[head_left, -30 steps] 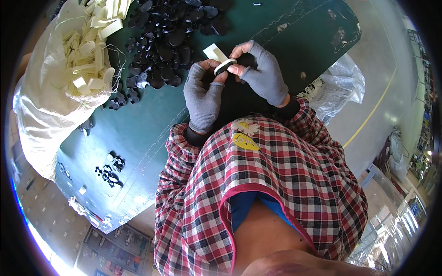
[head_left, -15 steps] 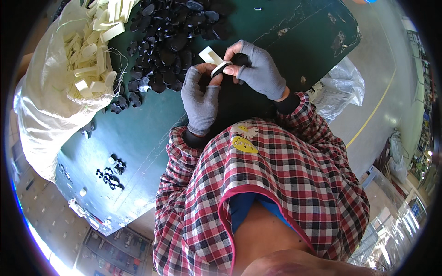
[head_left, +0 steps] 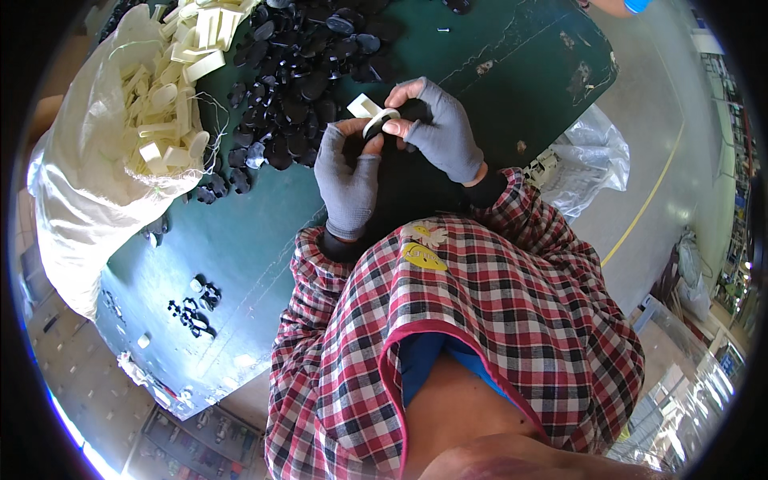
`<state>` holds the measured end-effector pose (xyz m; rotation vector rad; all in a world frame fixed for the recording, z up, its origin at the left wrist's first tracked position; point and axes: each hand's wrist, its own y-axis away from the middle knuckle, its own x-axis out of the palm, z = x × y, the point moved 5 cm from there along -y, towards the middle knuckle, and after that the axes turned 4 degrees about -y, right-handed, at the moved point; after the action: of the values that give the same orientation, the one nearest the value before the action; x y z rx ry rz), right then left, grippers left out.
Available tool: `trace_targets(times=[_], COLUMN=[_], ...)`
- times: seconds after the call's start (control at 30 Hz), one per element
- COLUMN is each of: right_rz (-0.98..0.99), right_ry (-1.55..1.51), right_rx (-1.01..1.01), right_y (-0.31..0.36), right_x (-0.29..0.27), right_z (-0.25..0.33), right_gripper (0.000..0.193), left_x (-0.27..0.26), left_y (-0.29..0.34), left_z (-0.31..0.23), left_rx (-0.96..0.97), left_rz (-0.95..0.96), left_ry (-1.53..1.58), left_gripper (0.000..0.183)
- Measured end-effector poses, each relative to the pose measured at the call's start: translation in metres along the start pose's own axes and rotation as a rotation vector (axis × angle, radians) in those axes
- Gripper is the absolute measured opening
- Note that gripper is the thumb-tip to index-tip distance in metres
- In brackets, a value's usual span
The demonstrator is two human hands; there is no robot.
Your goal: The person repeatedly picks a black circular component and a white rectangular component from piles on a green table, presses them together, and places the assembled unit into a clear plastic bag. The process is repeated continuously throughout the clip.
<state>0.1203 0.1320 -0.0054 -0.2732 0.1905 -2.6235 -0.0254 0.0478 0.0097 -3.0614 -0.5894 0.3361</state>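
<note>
In fingerless grey gloves, my left hand (head_left: pixel 350 178) and my right hand (head_left: pixel 445 132) meet over the green table. Both pinch a cream plastic piece (head_left: pixel 364 106) with a rectangular arm and a round end. Against that round end lies a black disc (head_left: pixel 383 128), partly hidden by my fingertips. My left thumb and forefinger grip the near left side of the round end. On the other side, my right thumb presses the disc while the right forefinger rests at the far edge. Whether the disc is fully seated I cannot tell.
A heap of black round parts (head_left: pixel 292 100) lies beyond my left hand. At the far left a white sack (head_left: pixel 88 200) spills cream pieces (head_left: pixel 164 120). Small black parts (head_left: pixel 192 312) sit at the near left of the table (head_left: pixel 240 232). Another person's arm (head_left: pixel 612 6) shows at the top right.
The cream piece has turned slightly in my fingers, and my right hand has shifted a little to the left. More of the other person's arm shows at the top right.
</note>
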Motion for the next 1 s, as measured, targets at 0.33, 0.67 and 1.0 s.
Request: trace_targets(times=[0.33, 0.67, 1.0], right_rz=[-0.237, -0.137, -0.196], right_ry=[0.445, 0.133, 0.074], right_rx=[-0.267, 0.207, 0.103], right_y=[0.014, 0.012, 0.010], right_x=[0.010, 0.006, 0.004], right_z=[0.017, 0.012, 0.005], right_gripper=[0.020, 0.017, 0.014], left_x=[0.007, 0.003, 0.007], left_y=[-0.005, -0.006, -0.003], left_z=[-0.009, -0.012, 0.007], left_rx=[0.140, 0.169, 0.052], left_rz=[0.008, 0.011, -0.025], left_ry=[-0.060, -0.233, 0.034], left_gripper=[0.033, 0.025, 0.024])
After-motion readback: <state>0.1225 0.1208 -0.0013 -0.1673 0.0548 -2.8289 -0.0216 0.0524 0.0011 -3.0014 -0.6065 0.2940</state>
